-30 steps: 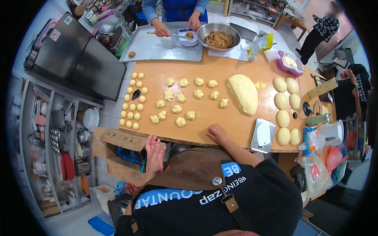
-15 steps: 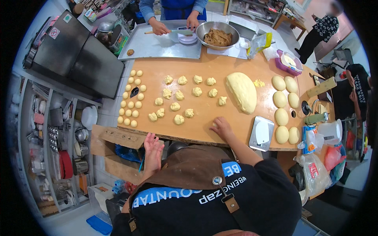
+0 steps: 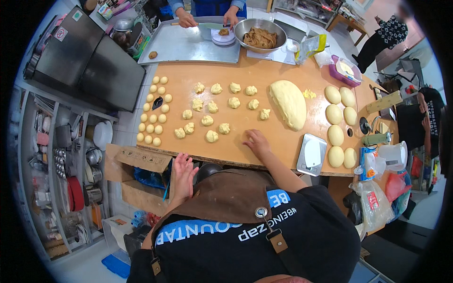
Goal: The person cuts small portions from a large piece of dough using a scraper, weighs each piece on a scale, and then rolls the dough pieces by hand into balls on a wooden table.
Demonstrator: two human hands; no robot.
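Note:
Cupped low on the wooden table near its front edge, my right hand has its fingers curled downward over a piece of dough, which the hand now hides. My left hand is open and empty, palm up with fingers spread, just off the table's edge. Several rough dough lumps lie in loose rows beyond my hands. A large slab of pale dough rests to the right of them. At the far left sit several small smooth dough balls. A digital kitchen scale stands right of my right hand.
Large round dough balls line the right side of the table. Across from me, a co-worker's hands hold a spatula over a metal tray. A steel bowl holds brown filling. A cardboard box stands below, left.
My right hand has shifted slightly left and farther from me on the table; the dough seen at its fingertips is now hidden. Brown filling now shows on the co-worker's small scale. My left hand stays open.

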